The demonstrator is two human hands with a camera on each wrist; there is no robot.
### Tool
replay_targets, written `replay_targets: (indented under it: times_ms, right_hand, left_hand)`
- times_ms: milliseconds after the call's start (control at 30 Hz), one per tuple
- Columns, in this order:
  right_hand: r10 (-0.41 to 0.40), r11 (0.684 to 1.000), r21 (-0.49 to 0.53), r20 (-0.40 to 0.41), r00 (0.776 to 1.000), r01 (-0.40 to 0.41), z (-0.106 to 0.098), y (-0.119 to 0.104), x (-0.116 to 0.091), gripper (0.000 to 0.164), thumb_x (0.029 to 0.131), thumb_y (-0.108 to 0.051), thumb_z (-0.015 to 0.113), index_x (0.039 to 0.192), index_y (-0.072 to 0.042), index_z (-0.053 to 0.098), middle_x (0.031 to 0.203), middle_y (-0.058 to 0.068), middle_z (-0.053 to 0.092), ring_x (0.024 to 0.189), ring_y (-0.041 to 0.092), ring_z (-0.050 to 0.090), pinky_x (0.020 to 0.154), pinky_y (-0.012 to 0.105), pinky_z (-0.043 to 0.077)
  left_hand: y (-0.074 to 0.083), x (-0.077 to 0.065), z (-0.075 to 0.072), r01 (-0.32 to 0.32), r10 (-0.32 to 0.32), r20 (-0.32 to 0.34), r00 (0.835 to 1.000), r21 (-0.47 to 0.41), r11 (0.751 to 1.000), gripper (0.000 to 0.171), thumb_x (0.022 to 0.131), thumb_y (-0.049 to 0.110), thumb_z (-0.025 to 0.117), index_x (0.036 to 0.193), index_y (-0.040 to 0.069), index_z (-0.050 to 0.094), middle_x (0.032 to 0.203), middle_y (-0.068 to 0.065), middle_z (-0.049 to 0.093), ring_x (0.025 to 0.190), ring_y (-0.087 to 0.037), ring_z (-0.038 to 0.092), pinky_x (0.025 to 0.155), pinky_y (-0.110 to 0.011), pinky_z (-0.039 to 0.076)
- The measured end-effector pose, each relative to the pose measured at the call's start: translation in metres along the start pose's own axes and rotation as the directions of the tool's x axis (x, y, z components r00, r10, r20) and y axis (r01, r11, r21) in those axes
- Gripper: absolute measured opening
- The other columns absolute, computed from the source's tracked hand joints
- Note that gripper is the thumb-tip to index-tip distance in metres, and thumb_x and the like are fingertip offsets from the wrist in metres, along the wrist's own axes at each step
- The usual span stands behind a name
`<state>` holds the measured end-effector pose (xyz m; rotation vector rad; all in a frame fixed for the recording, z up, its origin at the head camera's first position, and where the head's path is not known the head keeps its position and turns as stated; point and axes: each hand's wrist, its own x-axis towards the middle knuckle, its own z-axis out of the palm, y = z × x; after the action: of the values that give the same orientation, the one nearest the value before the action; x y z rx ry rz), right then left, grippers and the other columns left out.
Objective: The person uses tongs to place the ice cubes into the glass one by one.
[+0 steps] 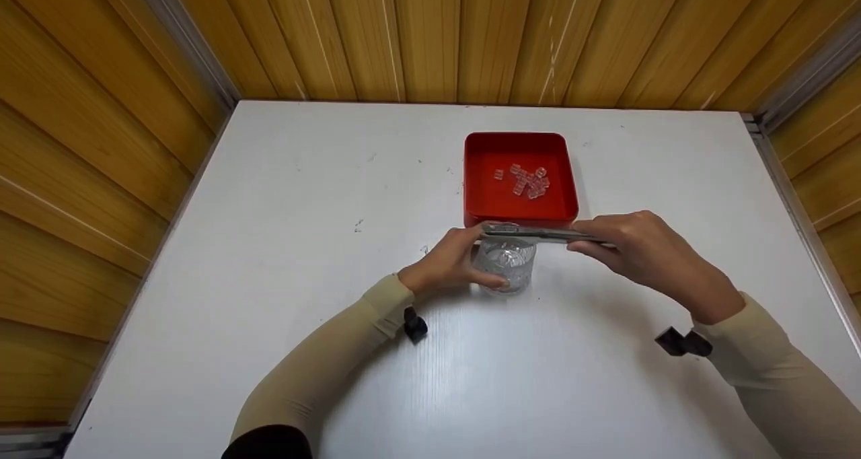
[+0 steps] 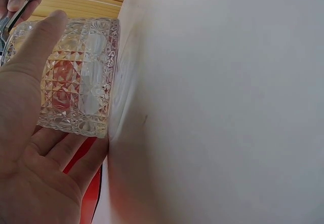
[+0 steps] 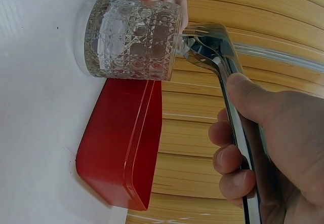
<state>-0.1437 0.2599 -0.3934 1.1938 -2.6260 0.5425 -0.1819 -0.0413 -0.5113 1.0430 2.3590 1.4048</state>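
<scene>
While the left hand (image 1: pixel 452 265) curls round the upright glass (image 1: pixel 506 260), thumb and fingers spread to its width, the right hand (image 1: pixel 639 254) grips metal tongs (image 1: pixel 557 234) that run sideways, their tips at the glass's mouth. The glass stands on the desk (image 1: pixel 303 196) left of the right hand, nearer the left; just beyond sits a red box (image 1: pixel 485 200) holding clear cubes (image 1: pixel 535 192).

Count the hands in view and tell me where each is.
2: the left hand around the glass, in front of the red tray; the right hand gripping the tongs.
</scene>
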Motion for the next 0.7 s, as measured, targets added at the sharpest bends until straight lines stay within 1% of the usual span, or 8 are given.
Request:
replay_targets:
  times_ms: [233, 400, 567, 700]
  right_hand:
    - [0.022, 1.000, 0.001, 0.009, 1.000, -0.022, 0.0032, -0.0001, -0.0018, 0.036, 0.081, -0.011, 0.088, 0.116, -0.007, 0.078, 0.095, 0.004, 0.079, 0.074, 0.015, 0.073, 0.064, 0.032, 0.061]
    - [0.023, 1.000, -0.013, 0.007, 1.000, -0.023, 0.0041, 0.0000, -0.0023, 0.036, 0.081, -0.013, 0.088, 0.115, -0.007, 0.078, 0.093, 0.005, 0.078, 0.072, 0.015, 0.072, 0.062, 0.033, 0.061]
    - [0.037, 0.999, -0.013, 0.012, 0.999, -0.037, 0.0049, 0.0002, -0.0025, 0.036, 0.081, -0.014, 0.088, 0.116, -0.007, 0.078, 0.093, 0.005, 0.078, 0.072, 0.015, 0.072, 0.063, 0.033, 0.061]
    - [0.050, 0.999, -0.004, 0.015, 0.999, -0.049, 0.0057, 0.0006, -0.0031, 0.038, 0.081, -0.015, 0.089, 0.116, -0.008, 0.078, 0.094, 0.005, 0.078, 0.072, 0.015, 0.072, 0.063, 0.033, 0.062]
  left_hand:
    - [0.0004, -0.0004, -0.0006, -0.007, 0.007, 0.004, 1.000, 0.017, 1.000, 0.085, 0.076, 0.031, 0.093, 0.148, 0.016, 0.049, 0.131, 0.001, 0.068, 0.115, -0.007, 0.061, 0.103, -0.023, 0.046]
    - [-0.0002, 0.0000, -0.0006, -0.020, 0.020, 0.002, 1.000, 0.015, 1.000, 0.085, 0.076, 0.033, 0.094, 0.146, 0.014, 0.051, 0.132, 0.002, 0.068, 0.117, -0.006, 0.061, 0.103, -0.022, 0.046]
    - [0.0004, -0.0003, -0.0008, 0.005, -0.005, -0.002, 1.000, 0.008, 1.000, 0.082, 0.074, 0.033, 0.095, 0.142, 0.010, 0.054, 0.131, 0.002, 0.068, 0.116, -0.006, 0.061, 0.102, -0.021, 0.047]
    - [0.0004, -0.0003, -0.0009, 0.017, -0.017, 0.000, 1.000, 0.009, 1.000, 0.080, 0.075, 0.033, 0.094, 0.141, 0.011, 0.055, 0.130, 0.002, 0.069, 0.115, -0.006, 0.061, 0.102, -0.021, 0.047]
